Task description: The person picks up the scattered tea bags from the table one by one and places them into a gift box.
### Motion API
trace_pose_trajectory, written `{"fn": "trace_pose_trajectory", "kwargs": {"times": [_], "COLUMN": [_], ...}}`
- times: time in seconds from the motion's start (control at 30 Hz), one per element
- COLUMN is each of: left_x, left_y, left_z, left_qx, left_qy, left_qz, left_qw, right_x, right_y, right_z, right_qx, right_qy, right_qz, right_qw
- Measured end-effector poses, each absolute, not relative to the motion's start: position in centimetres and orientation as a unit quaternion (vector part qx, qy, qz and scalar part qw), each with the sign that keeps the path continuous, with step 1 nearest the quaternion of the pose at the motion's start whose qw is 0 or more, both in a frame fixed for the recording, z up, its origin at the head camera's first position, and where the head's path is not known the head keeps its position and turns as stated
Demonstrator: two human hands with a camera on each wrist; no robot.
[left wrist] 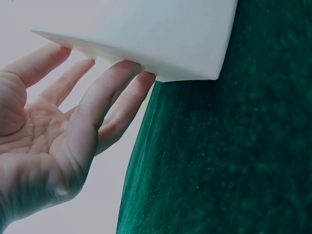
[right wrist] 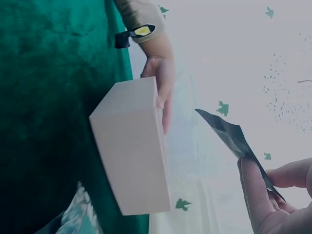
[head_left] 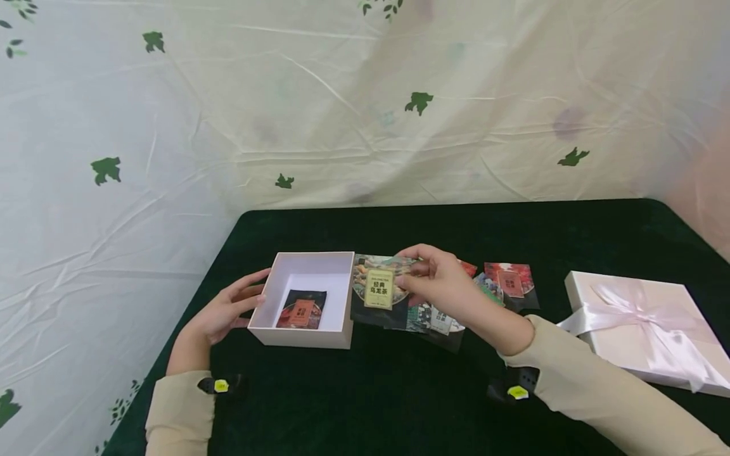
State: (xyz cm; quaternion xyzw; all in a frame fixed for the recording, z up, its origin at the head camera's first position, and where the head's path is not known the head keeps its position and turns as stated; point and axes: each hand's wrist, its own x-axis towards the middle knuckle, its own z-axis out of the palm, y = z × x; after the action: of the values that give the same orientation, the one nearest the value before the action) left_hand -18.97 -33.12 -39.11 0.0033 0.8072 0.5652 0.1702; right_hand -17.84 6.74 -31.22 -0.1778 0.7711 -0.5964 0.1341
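Head | left hand (head_left: 221,311), fingers spread, touches white box (head_left: 302,339) | right hand (head_left: 447,286) pinches yellow-labelled sachet (head_left: 377,292) | red-labelled sachet (head_left: 301,311) inside box

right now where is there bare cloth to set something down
The near green cloth, between the open box and both sleeves; also the strip along the table's far edge. Crowded: right of the box, where the right hand holds a packet near others.
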Motion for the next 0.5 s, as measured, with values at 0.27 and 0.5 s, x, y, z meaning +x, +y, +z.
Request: {"fn": "trace_pose_trajectory", "kwargs": {"times": [0.27,0.5], "left_x": [-18.9,-18.9], "left_y": [-33.1,-33.1], "left_z": [-39.0,-39.0], "left_qx": [0.002,0.000], "left_qy": [0.807,0.805], "left_qz": [0.566,0.568], "left_qw": [0.169,0.170], "right_x": [-18.6,-19.4], "right_y": [3.8,1.3], "right_z": [-30.5,-30.7], "right_qx": [-0.172,-0.186], "right_qy": [0.758,0.750], "right_qz": [-0.617,-0.621], "right_qw": [0.124,0.131]}}
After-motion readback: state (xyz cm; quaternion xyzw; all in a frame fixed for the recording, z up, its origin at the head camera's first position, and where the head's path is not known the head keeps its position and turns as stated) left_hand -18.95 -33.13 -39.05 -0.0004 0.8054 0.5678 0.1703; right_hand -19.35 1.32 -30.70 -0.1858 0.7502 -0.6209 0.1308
